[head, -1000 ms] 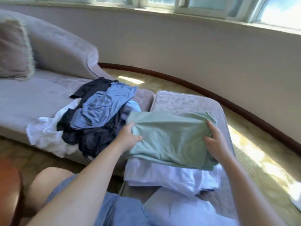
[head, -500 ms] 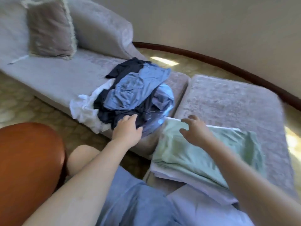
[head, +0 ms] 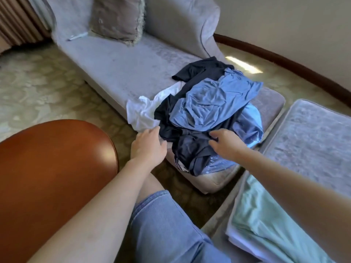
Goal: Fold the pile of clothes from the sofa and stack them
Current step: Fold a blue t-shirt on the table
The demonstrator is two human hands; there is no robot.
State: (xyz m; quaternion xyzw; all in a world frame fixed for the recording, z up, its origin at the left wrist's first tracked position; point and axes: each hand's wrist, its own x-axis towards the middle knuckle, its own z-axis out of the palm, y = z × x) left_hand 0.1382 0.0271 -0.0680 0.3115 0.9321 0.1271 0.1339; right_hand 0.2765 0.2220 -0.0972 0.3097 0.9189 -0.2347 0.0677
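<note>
A loose pile of clothes lies on the end of the grey sofa (head: 123,65): a blue garment (head: 214,103) on top, dark navy pieces (head: 191,145) under it, a white one (head: 142,112) at the left. My left hand (head: 149,146) reaches the pile's front left edge, fingers relaxed, touching where white and navy cloth meet. My right hand (head: 225,144) hovers over the navy cloth with fingers spread and slightly bent, holding nothing. A folded mint-green garment (head: 266,230) lies on folded white cloth (head: 233,238) on the grey ottoman (head: 311,149) at the right.
A round reddish-brown wooden table (head: 51,177) sits close at my left. A fringed cushion (head: 117,18) leans on the sofa back, with a white pen-like object (head: 77,36) beside it. My knee in blue denim shorts (head: 171,228) is below the hands. Patterned carpet (head: 38,78) covers the floor.
Both hands let go of the folded green garment on the ottoman stack and moved left to the pile on the sofa. The view swung left and down.
</note>
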